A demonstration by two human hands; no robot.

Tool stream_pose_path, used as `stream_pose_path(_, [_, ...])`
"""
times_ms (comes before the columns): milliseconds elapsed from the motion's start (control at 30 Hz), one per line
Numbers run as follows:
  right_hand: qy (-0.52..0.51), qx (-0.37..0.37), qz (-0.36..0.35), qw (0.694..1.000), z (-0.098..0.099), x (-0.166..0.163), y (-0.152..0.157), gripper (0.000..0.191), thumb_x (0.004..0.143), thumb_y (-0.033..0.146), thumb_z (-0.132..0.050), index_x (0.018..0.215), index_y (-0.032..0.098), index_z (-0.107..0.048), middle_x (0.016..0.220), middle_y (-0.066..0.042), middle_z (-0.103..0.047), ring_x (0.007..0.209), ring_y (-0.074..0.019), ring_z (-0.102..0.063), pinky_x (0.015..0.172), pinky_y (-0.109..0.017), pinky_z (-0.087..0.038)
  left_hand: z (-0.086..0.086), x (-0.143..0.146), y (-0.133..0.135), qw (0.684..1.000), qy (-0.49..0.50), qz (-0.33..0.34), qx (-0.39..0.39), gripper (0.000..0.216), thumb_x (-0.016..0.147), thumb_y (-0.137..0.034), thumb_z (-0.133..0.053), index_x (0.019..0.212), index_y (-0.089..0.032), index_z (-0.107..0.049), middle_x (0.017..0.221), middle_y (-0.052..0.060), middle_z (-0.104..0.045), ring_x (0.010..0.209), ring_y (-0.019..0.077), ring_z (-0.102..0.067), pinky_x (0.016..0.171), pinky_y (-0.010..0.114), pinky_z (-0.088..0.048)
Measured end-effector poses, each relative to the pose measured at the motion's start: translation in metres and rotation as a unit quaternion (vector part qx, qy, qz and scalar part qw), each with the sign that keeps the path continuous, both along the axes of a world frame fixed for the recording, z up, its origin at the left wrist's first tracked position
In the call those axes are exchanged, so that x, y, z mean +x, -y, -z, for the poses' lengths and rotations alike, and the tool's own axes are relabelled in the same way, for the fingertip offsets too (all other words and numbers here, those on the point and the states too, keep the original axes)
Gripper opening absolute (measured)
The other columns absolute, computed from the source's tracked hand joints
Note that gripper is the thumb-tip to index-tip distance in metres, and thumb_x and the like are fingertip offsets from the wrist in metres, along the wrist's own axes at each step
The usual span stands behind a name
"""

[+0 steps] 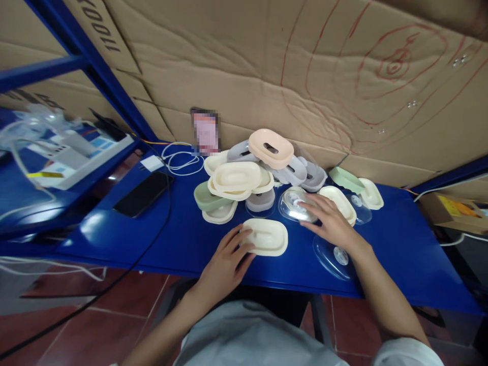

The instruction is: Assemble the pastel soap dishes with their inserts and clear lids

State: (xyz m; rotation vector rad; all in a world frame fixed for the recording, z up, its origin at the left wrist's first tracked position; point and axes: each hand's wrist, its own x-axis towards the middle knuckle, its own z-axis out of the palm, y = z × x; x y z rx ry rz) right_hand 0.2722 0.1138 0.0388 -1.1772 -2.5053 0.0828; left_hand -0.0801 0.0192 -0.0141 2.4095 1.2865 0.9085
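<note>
Crowding a blue table, pastel dishes, cardboard backdrop, red floor tiles

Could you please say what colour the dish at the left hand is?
The dish is cream, as shown in the head view.

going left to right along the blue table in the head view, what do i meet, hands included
black phone → left hand → cream dish it touches → clear domed piece → right hand → rightmost cream dish
</note>
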Motion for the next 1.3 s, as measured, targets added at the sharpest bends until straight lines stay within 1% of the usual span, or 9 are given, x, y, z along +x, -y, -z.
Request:
stream_pose_path(133, [-0.026,-0.003,0.008,1.000,-0.005,0.003,0.001,0.035,0.108,0.033,-0.060,0.143,0.030,-0.067,0.144,-0.010,-0.071,0.136,-0.0306,-0.066,0.116,-0.054,-0.054,-0.002,-0.001,0.000,0.999,-0.016,0.034,-0.001,0.011,0.104,-0.022,-0.065,0.112,-0.025,-0.072,0.140,0.008,-0.071,0.144,0.0300,-0.058,0.121,0.057,-0.050])
stream_pose_path(333, [0.012,-0.024,0.022,0.999,-0.005,0.000,0.004,0.048,0.107,0.045,-0.063,0.153,0.031,-0.059,0.154,-0.011,-0.063,0.143,-0.0325,-0.061,0.118,-0.057,-0.052,-0.001,0.000,0.002,0.999,-0.021,0.038,0.007,0.011,0.105,-0.022,-0.064,0.114,-0.024,-0.069,0.140,0.009,-0.070,0.143,0.0317,-0.056,0.116,0.058,-0.051])
stream_pose_path(500, [0.015,0.003,0.053,0.998,-0.011,0.009,0.003,0.038,0.109,0.042,-0.057,0.143,0.028,-0.067,0.149,-0.012,-0.067,0.138,-0.0332,-0.064,0.114,-0.056,-0.053,-0.001,0.002,0.002,0.999,-0.031,0.038,0.012,0.011,0.106,-0.023,-0.062,0.115,-0.023,-0.069,0.139,0.010,-0.069,0.142,0.0318,-0.055,0.117,0.057,-0.050])
stream_pose_path(633, [0.025,0.020,0.149,0.988,-0.018,0.037,0.001,0.043,0.108,0.049,-0.056,0.143,0.026,-0.067,0.150,-0.012,-0.066,0.138,-0.0360,-0.063,0.115,-0.058,-0.051,-0.001,0.000,0.001,0.999,-0.028,0.027,0.013,0.011,0.106,-0.024,-0.062,0.115,-0.023,-0.070,0.140,0.010,-0.069,0.143,0.0314,-0.056,0.117,0.055,-0.050])
stream_pose_path(767, [0.046,-0.029,0.232,0.971,-0.012,0.069,-0.005,0.054,0.104,0.063,-0.056,0.139,0.024,-0.070,0.144,-0.015,-0.069,0.133,-0.0380,-0.067,0.112,-0.059,-0.055,0.000,-0.004,0.001,0.999,-0.028,0.021,0.010,0.012,0.106,-0.022,-0.061,0.116,-0.022,-0.069,0.140,0.010,-0.069,0.145,0.0322,-0.055,0.114,0.054,-0.053])
stream_pose_path(933, [0.059,-0.067,0.239,0.967,0.003,0.079,-0.007,0.073,0.097,0.075,-0.060,0.148,0.023,-0.063,0.159,-0.018,-0.058,0.147,-0.0416,-0.057,0.119,-0.064,-0.049,-0.004,-0.010,-0.005,0.997,-0.063,0.047,0.003,0.015,0.108,-0.025,-0.058,0.119,-0.023,-0.068,0.144,0.010,-0.067,0.146,0.0339,-0.053,0.113,0.055,-0.053])
stream_pose_path(1033, [0.059,-0.083,0.233,0.967,0.001,0.077,-0.005,0.081,0.093,0.075,-0.064,0.154,0.022,-0.058,0.164,-0.019,-0.053,0.152,-0.0437,-0.051,0.122,-0.067,-0.045,-0.006,-0.013,-0.011,0.994,-0.082,0.068,0.005,0.016,0.108,-0.025,-0.058,0.120,-0.024,-0.068,0.146,0.010,-0.066,0.146,0.0339,-0.053,0.110,0.054,-0.054])
stream_pose_path(1200, [-0.015,-0.053,0.209,0.976,-0.012,0.081,-0.007,0.068,0.097,0.065,-0.066,0.149,0.022,-0.062,0.158,-0.018,-0.059,0.150,-0.0378,-0.054,0.126,-0.058,-0.044,-0.006,-0.017,-0.014,0.993,-0.083,0.079,0.001,0.016,0.108,-0.025,-0.058,0.120,-0.024,-0.069,0.146,0.010,-0.066,0.147,0.0339,-0.052,0.110,0.054,-0.052])
stream_pose_path(1300, [-0.001,-0.037,0.199,0.979,-0.013,0.081,-0.007,0.059,0.099,0.062,-0.065,0.144,0.024,-0.066,0.157,-0.018,-0.059,0.149,-0.0394,-0.054,0.123,-0.061,-0.044,-0.005,-0.019,-0.014,0.994,-0.066,0.084,-0.010,0.014,0.107,-0.026,-0.061,0.118,-0.024,-0.070,0.144,0.010,-0.067,0.147,0.0324,-0.052,0.112,0.052,-0.052])
